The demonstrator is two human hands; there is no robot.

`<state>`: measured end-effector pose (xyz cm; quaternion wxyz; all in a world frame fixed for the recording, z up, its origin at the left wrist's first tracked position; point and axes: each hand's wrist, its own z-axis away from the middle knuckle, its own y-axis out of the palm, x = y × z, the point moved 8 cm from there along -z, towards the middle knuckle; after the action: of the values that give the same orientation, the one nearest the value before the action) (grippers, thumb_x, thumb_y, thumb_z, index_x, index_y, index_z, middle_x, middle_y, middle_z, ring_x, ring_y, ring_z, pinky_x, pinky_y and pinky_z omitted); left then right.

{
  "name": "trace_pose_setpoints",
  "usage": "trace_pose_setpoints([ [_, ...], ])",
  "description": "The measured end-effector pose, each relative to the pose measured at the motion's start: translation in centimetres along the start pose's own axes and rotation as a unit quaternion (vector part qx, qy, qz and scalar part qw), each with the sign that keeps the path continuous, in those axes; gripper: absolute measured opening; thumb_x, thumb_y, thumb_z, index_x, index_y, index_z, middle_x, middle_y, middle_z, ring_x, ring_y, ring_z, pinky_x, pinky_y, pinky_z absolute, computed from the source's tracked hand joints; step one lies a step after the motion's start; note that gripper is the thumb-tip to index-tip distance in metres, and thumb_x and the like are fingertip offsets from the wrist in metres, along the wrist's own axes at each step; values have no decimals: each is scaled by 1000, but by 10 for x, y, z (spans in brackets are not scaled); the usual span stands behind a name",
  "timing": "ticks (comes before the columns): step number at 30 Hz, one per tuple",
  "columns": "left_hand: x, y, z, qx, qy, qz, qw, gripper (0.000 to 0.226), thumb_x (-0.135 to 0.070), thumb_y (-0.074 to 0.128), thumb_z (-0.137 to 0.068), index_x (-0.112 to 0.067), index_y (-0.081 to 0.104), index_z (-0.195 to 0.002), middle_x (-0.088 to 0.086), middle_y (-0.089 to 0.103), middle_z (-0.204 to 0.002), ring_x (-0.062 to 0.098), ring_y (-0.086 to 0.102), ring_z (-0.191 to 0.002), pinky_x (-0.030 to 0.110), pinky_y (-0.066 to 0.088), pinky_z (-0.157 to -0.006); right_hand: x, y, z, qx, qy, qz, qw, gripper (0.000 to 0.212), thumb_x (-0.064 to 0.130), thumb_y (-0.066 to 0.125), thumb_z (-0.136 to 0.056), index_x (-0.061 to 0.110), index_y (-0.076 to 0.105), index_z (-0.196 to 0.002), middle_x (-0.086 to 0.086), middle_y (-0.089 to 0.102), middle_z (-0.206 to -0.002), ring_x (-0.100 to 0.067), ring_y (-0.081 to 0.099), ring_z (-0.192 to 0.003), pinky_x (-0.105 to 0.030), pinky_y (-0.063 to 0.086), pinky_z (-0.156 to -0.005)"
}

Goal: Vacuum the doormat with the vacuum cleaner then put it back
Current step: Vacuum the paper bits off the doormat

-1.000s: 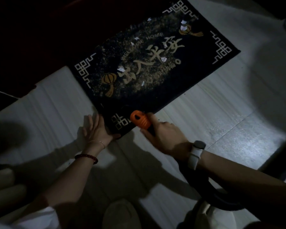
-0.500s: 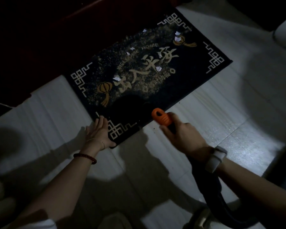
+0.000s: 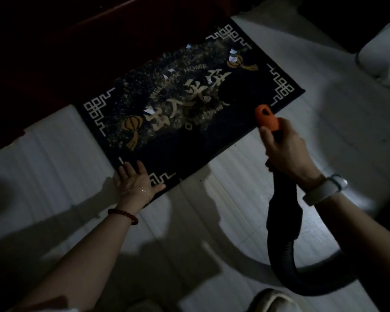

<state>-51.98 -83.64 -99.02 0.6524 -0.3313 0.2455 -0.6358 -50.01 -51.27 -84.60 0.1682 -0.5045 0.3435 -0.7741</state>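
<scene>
Your left hand (image 3: 136, 181) lies flat, fingers straight and slightly spread, pressing on the near corner of the doormat (image 3: 185, 140). The fingertips rest on the dark pile just beside the pale fretwork corner motif, the thumb runs along the mat's near edge, and the heel of the hand sits on the pale tiled floor (image 3: 54, 167). From that hand the mat stretches away and to the right, set at a slant, its far long edge against a dark red surface (image 3: 77, 41). Gold characters, the words "WELCOME HOME" and two lantern designs show on it, with fine pale grit and several small white scraps (image 3: 149, 111) scattered over the middle, all beyond your left fingertips.

Your right hand (image 3: 286, 149) is curled tightly round the vacuum hose handle (image 3: 279, 136), well to the right of the left hand. The orange nozzle (image 3: 267, 119) sticks out past your thumb and sits over the mat's near long edge; whether it touches the pile cannot be told. The gold lettering lies just beyond and left of the nozzle. Behind your wrist the dark ribbed hose (image 3: 284, 251) drops down, then loops toward you and off to the right across the floor.

A white band (image 3: 324, 190) wraps your right wrist; a dark red beaded bracelet (image 3: 123, 216) circles the left.
</scene>
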Motion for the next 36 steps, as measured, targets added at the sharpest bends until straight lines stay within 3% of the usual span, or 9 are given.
trace_pose_setpoints([
  [2, 0, 1, 0, -4, 0, 3, 1000, 103, -67, 48, -81, -11, -6, -148, 23, -7, -154, 38, -5, -143, 47, 5, -116, -11, -9, -13, -14, 36, -13, 999, 41, 36, 42, -96, 9, 38, -126, -3, 53, -70, -21, 57, -47, -23, 49, -35],
  [4, 1, 2, 0, -5, 1, 14, 1000, 102, -66, 49, -81, -11, -6, -148, 23, -8, -154, 38, -7, -142, 47, 3, -116, -17, -4, -21, -13, 56, -14, 998, 40, 36, 42, -96, 8, 38, -124, -7, 55, -73, -24, 58, -48, -32, 53, -43],
  [10, 0, 4, 0, -2, 7, 29, 1000, 101, -64, 48, -83, -10, -8, -148, 23, -11, -154, 39, -10, -142, 47, 3, -116, -8, 51, 1, 54, 1, 46, 997, 36, 38, 45, -93, 16, 38, -120, -19, 65, -85, -39, 63, -62, -49, 54, -62],
  [14, 1, 5, -1, -1, 5, 29, 1000, 101, -64, 48, -83, -11, -8, -148, 22, -11, -154, 38, -10, -142, 47, 4, -116, -9, 48, 16, 103, 0, 20, 994, 38, 38, 46, -93, 19, 38, -126, -3, 58, -64, -15, 59, -40, -29, 52, -42],
  [20, 1, 6, -3, -7, 5, 36, 999, 101, -64, 48, -82, -12, -8, -148, 22, -11, -154, 37, -9, -143, 50, 7, -116, -9, 15, -21, 36, 30, -5, 999, 41, 38, 43, -95, 13, 37, -127, 1, 54, -68, -16, 59, -43, -23, 48, -36],
  [23, 2, 7, -2, -7, 7, 60, 998, 101, -63, 50, -82, -12, -9, -148, 21, -13, -154, 36, -11, -143, 48, 6, -116, -6, 49, 2, 81, -15, 36, 996, 39, 37, 44, -94, 15, 37, -126, -3, 61, -67, -10, 58, -39, -31, 52, -46],
  [27, 3, 9, 0, -12, 13, 70, 997, 101, -63, 49, -83, -12, -10, -148, 20, -15, -154, 35, -13, -143, 45, -1, -117, -5, 68, 41, 150, -21, 43, 987, 40, 39, 46, -93, 23, 35, -128, -10, 64, -74, -24, 63, -51, -41, 56, -54],
  [32, 4, 11, -1, -10, 19, 99, 995, 102, -61, 51, -83, -12, -11, -147, 20, -17, -154, 35, -17, -142, 42, -3, -116, -12, 22, 14, 47, 13, -24, 999, 40, 33, 47, -94, 16, 38, -129, -1, 55, -62, -16, 56, -39, -22, 47, -34],
  [36, 3, 12, -1, -10, 17, 95, 995, 101, -62, 50, -83, -12, -11, -147, 19, -17, -154, 35, -17, -142, 42, -3, -116, -11, 48, 31, 85, -4, 18, 996, 39, 35, 47, -93, 17, 37, -126, -11, 64, -70, -25, 61, -46, -39, 55, -49],
])
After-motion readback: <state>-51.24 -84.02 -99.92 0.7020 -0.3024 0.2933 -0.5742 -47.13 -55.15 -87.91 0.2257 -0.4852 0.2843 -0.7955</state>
